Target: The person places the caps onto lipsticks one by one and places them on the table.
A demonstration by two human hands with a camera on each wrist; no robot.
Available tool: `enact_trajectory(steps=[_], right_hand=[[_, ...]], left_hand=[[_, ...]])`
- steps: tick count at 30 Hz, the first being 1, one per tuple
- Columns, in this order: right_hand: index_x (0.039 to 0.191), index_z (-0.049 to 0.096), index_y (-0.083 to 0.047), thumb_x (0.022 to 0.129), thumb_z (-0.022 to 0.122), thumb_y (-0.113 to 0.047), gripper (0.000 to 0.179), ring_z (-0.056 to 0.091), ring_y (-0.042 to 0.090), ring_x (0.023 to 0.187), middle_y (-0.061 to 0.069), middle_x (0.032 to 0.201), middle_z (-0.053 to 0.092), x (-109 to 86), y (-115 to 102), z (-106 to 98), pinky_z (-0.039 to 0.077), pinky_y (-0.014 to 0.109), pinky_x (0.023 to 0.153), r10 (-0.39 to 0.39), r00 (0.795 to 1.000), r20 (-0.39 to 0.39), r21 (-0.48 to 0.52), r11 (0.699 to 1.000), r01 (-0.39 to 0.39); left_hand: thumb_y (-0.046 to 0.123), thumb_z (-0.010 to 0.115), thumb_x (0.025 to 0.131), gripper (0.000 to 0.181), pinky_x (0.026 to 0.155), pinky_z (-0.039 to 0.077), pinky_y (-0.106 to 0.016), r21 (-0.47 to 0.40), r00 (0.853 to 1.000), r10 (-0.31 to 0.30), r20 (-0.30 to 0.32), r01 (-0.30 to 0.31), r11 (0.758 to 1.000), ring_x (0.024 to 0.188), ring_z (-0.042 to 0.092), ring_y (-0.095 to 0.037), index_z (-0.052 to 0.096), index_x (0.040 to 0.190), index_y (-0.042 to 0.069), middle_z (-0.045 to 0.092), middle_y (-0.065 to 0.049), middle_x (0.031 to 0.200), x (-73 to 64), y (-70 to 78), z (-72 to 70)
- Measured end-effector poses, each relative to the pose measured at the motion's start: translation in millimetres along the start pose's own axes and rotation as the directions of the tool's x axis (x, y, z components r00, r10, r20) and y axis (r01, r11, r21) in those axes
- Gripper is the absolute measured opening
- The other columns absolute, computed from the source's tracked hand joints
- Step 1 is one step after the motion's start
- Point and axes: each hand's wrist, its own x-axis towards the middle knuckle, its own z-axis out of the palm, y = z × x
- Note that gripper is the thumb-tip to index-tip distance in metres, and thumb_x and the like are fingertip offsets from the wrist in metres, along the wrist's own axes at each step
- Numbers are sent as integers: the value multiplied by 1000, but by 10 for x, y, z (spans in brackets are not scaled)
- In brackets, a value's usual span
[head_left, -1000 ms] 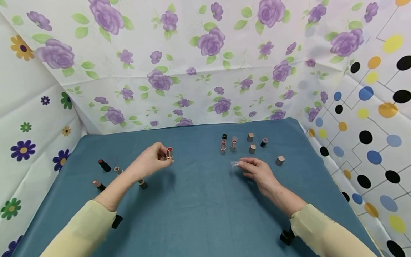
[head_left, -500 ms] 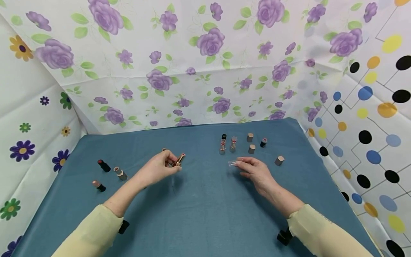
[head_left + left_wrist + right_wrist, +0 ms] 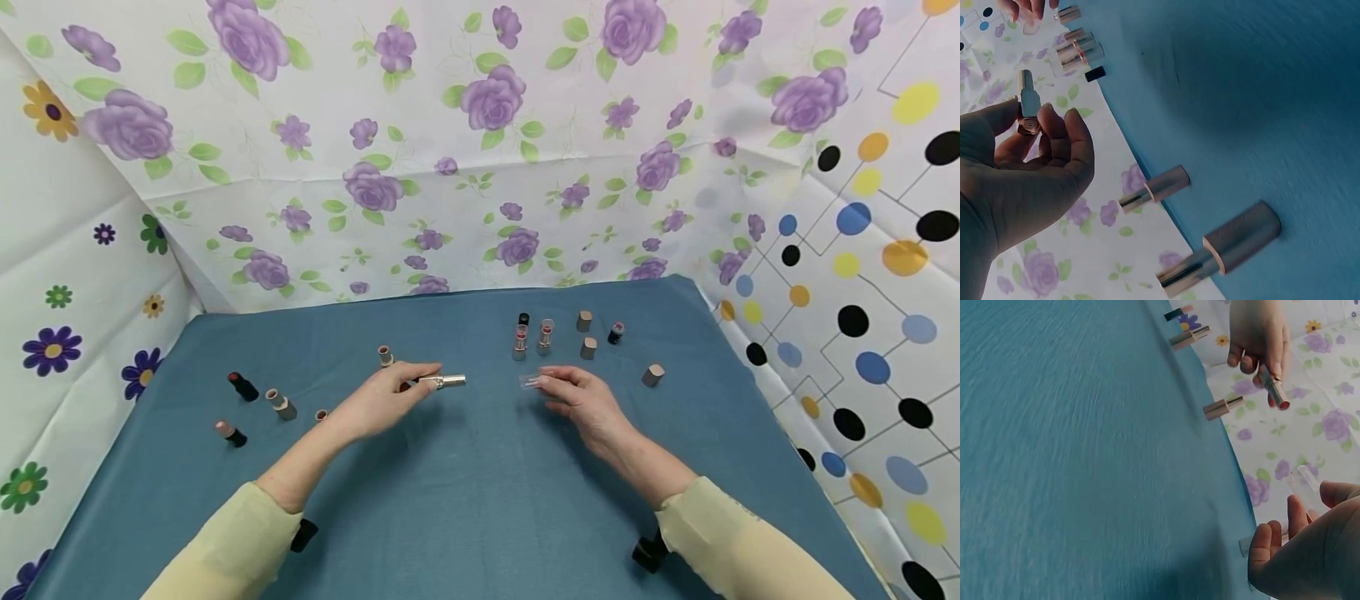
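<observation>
My left hand [image 3: 382,402] pinches a gold-and-grey lipstick [image 3: 452,381] between thumb and fingers, tilted level with its end toward the right. In the right wrist view the red tip of this lipstick [image 3: 1277,395] shows. Across from it, my right hand [image 3: 588,407] holds a small clear cap [image 3: 528,382] by thumb and fingertips, its open side facing left. A gap separates cap and lipstick. Just behind the left hand stands another uncapped lipstick tube [image 3: 385,355]. The left forearm partly hides one more tube [image 3: 322,415].
At left on the blue cloth [image 3: 465,500] are a black red-tipped lipstick [image 3: 242,387], a pinkish one [image 3: 231,433] and a grey tube [image 3: 281,404]. Two clear-capped lipsticks [image 3: 546,336], several brown caps [image 3: 588,347] and a small black-based lipstick [image 3: 616,332] stand back right.
My left hand has moved right, and its lipstick has turned from upright to level. The right hand with the clear cap has shifted slightly left. The gap between them has narrowed.
</observation>
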Motion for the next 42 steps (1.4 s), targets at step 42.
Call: enact_trajectory(steps=[42], right_hand=[[130,65,-2,95,77,-23,42,63,23,116,11,124,64,-68,-51,504,46,50,107,-4,992,128,136,991,-14]], left_hand=[[30,65,104,26,76,47,-38,-214,996,-70,-55,57,975,87,55,-22,67,122,13,64,-4,106,161,152,393]])
